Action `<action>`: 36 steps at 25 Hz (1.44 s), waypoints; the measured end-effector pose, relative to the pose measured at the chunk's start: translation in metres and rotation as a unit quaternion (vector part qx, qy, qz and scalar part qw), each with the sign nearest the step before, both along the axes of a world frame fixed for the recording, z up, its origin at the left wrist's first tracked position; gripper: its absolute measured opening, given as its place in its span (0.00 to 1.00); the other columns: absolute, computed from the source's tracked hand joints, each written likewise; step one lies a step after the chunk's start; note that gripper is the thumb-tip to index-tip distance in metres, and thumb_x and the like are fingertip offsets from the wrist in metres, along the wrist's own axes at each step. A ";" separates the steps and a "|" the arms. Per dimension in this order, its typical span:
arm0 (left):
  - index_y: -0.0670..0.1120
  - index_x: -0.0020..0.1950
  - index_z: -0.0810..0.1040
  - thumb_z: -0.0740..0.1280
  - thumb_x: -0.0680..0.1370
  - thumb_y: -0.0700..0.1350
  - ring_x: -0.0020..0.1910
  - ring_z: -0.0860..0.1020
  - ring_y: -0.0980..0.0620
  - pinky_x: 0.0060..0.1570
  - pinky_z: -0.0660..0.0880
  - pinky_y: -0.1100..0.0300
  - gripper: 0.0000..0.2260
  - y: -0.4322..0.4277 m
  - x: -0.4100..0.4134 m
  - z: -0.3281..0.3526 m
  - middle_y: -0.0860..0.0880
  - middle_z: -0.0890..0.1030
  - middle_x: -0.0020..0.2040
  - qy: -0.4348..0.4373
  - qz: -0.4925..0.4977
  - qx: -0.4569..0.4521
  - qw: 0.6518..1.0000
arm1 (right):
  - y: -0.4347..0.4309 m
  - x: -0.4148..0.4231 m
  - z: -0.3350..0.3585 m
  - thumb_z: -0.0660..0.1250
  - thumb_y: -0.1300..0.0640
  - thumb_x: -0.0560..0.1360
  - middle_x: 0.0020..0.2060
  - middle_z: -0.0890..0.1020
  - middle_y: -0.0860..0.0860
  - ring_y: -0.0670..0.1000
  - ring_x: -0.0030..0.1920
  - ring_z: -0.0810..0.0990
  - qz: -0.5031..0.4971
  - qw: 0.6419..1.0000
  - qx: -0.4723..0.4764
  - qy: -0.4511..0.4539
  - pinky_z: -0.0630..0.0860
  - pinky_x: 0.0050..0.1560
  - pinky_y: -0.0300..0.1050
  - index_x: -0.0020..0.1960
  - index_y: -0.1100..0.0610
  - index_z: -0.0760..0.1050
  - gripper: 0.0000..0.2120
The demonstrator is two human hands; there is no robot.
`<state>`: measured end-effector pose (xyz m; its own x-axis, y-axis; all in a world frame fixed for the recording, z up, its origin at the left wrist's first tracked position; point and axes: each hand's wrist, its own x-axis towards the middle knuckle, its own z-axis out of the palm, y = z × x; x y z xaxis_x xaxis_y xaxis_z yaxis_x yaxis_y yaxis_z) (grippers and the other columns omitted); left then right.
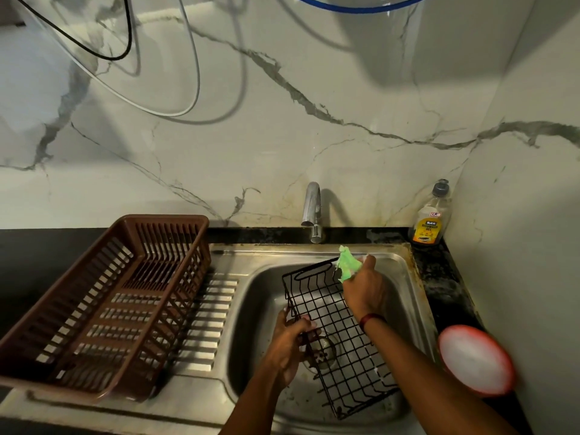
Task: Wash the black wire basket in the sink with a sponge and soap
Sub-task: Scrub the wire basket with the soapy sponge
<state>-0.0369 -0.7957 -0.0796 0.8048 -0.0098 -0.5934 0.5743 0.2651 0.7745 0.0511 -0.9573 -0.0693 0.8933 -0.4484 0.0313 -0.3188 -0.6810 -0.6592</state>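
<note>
**A:** Where's the basket?

**B:** The black wire basket is in the sink, lower centre of frame. It's tilted, with the far end raised toward the tap and the near end low, past the drain.

**A:** Hands?

**B:** Left hand holds the basket's side edge, fingers curled round the wire. Right hand is at the far rim, fingers closed tight round a green sponge. The sponge touches the top wire.

**A:** Step?

**B:** Scrubbing, I'd say, on the far rim. No water stream visible. Can't tell if there are suds on the wire.

**A:** Soap?

**B:** The dishwash gel bottle stands on the bench, right of centre by the wall, well apart from both hands.

**A:** Next move?

**B:** My guess is the sponge has to run along each wire down the grid. That needs a firm left-hand grip because thin wet wire slips. Then turn the basket for the underside and rinse.

**A:** Anything else?

**B:** Brown plastic rack at lower left. At the lower right edge there's a pink-rimmed round thing, too blurred to name.
</note>
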 end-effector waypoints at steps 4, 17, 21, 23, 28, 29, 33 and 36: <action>0.58 0.83 0.55 0.69 0.77 0.35 0.62 0.80 0.38 0.63 0.77 0.35 0.41 0.001 0.007 0.004 0.43 0.77 0.65 -0.009 -0.001 0.028 1.000 | -0.003 0.002 0.006 0.65 0.56 0.77 0.43 0.81 0.57 0.57 0.39 0.80 -0.012 0.999 0.045 0.011 0.70 0.32 0.45 0.62 0.57 0.65 0.17; 0.54 0.85 0.54 0.67 0.78 0.35 0.55 0.82 0.39 0.55 0.82 0.37 0.39 -0.020 0.009 0.026 0.41 0.80 0.54 -0.038 -0.015 0.061 0.997 | 0.028 -0.003 0.003 0.71 0.58 0.73 0.45 0.82 0.60 0.60 0.45 0.83 -0.030 0.995 0.027 -0.092 0.81 0.41 0.52 0.54 0.60 0.73 0.13; 0.53 0.85 0.53 0.63 0.79 0.35 0.52 0.81 0.42 0.56 0.81 0.41 0.38 -0.018 0.005 0.036 0.43 0.80 0.51 -0.047 -0.035 0.051 0.997 | 0.028 0.011 0.003 0.69 0.62 0.72 0.43 0.81 0.58 0.58 0.45 0.81 -0.011 0.991 0.081 -0.108 0.75 0.41 0.46 0.50 0.58 0.71 0.10; 0.55 0.85 0.51 0.63 0.78 0.36 0.51 0.80 0.43 0.55 0.81 0.42 0.39 -0.017 0.006 0.038 0.44 0.79 0.50 -0.049 -0.036 0.056 0.997 | 0.032 0.009 0.000 0.68 0.66 0.72 0.46 0.80 0.56 0.55 0.47 0.79 0.045 0.985 0.089 -0.143 0.74 0.42 0.42 0.51 0.58 0.72 0.09; 0.55 0.85 0.55 0.67 0.61 0.46 0.54 0.84 0.43 0.56 0.83 0.41 0.51 -0.020 0.010 0.041 0.42 0.86 0.54 -0.053 -0.048 0.082 0.994 | 0.052 -0.006 -0.001 0.66 0.66 0.72 0.47 0.79 0.54 0.50 0.47 0.77 0.241 0.942 0.034 -0.232 0.74 0.44 0.37 0.51 0.60 0.75 0.09; 0.54 0.85 0.55 0.66 0.61 0.46 0.55 0.84 0.43 0.58 0.82 0.39 0.51 -0.020 0.010 0.040 0.43 0.86 0.54 -0.055 -0.044 0.083 0.994 | 0.052 -0.007 -0.003 0.66 0.65 0.73 0.47 0.79 0.54 0.50 0.47 0.78 0.242 0.940 0.019 -0.240 0.74 0.45 0.37 0.52 0.59 0.75 0.08; 0.58 0.84 0.55 0.66 0.62 0.46 0.54 0.83 0.39 0.51 0.83 0.41 0.50 -0.018 0.007 0.040 0.43 0.75 0.71 -0.059 -0.027 0.081 0.995 | 0.046 -0.009 0.001 0.68 0.61 0.75 0.43 0.81 0.58 0.55 0.42 0.81 -0.002 0.968 0.096 -0.233 0.73 0.35 0.40 0.52 0.62 0.75 0.07; 0.59 0.84 0.56 0.65 0.72 0.42 0.51 0.82 0.42 0.45 0.83 0.47 0.41 -0.019 0.002 0.044 0.49 0.72 0.70 -0.069 -0.017 0.078 0.994 | 0.036 -0.011 0.010 0.70 0.62 0.73 0.41 0.82 0.61 0.59 0.41 0.82 -0.121 0.967 0.068 -0.213 0.72 0.35 0.42 0.51 0.64 0.74 0.09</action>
